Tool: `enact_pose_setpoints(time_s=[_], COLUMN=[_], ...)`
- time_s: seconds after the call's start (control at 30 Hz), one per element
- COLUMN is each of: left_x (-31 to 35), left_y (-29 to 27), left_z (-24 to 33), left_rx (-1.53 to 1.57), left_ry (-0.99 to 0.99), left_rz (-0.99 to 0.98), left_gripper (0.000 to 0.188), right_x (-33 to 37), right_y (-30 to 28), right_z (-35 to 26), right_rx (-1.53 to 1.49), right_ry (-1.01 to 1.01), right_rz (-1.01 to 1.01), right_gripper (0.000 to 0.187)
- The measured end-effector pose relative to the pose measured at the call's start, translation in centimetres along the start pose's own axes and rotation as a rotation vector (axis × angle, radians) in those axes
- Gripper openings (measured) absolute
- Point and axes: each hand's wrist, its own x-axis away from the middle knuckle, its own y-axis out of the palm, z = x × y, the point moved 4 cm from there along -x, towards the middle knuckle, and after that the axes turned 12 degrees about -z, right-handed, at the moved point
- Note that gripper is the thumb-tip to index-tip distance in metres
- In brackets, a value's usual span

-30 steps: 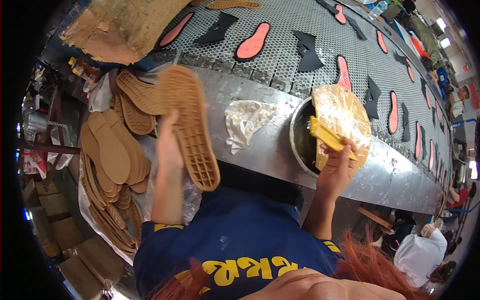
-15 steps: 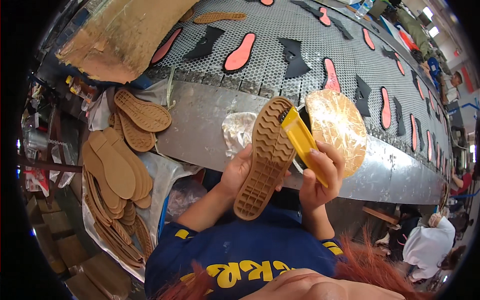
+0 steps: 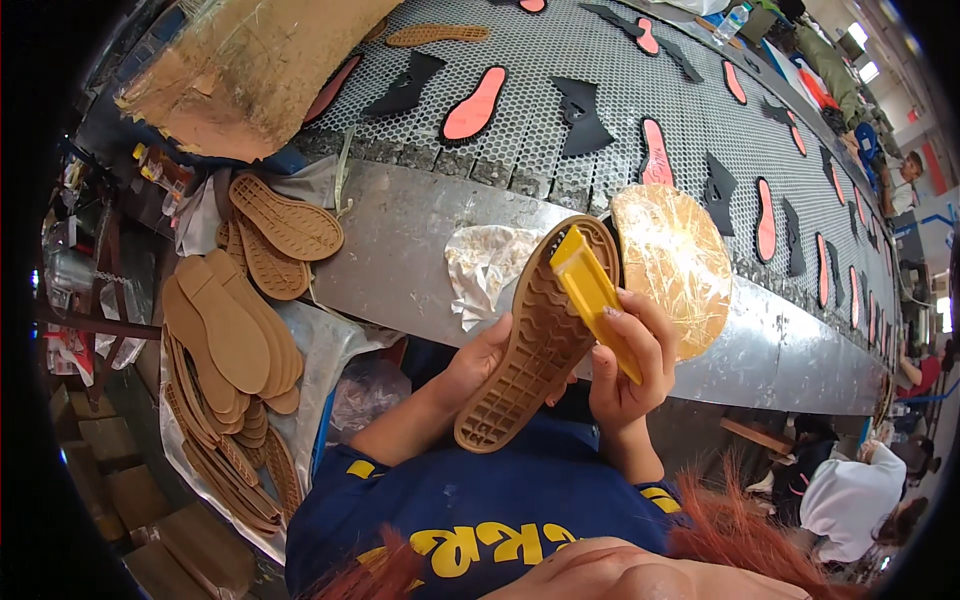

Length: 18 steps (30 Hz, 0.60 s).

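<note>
A brown shoe sole [image 3: 540,335] is held up in front of my chest, its grooved side facing me and its toe end pointing away. My left hand [image 3: 478,362] grips it by the left edge, fingers partly hidden behind. In my right hand [image 3: 640,365] is a yellow-handled brush [image 3: 598,300], pinched between thumb and fingers. Its dark bristle end rests at the sole's far end. Just beyond my right hand stands a round lid-like disc [image 3: 675,265] wrapped in shiny clear film, on the metal table edge [image 3: 390,240].
A mesh conveyor [image 3: 520,60] carries pink insoles [image 3: 474,103] and black cut pieces [image 3: 582,117]. At left, brown soles [image 3: 225,330] are piled on plastic sheeting. Crumpled paper [image 3: 488,265] lies on the metal edge. Cardboard [image 3: 225,85] stands at far left; other people are at right.
The sole has tilted, showing more of its side wall, and its far end has swung right. The brush has shifted slightly left against it. Pieces on the conveyor have crept left.
</note>
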Motion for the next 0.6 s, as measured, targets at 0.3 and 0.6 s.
enact_pose_setpoints(time_s=[0.3,0.6], left_x=[-1.2,-3.5], left_y=[0.9,0.5], left_z=[0.6,1.1], left_rx=[0.153,0.310], left_ry=[0.014,0.141], left_rz=[0.235,0.422], left_gripper=[0.065,0.064], right_x=[0.8,1.8], right_y=[-2.0,-2.6], right_z=[-0.6,-0.4], right_rx=[-0.252,-0.294], right_ry=[0.014,0.029], right_rz=[-0.239,-0.278], right_gripper=[0.024,0.027])
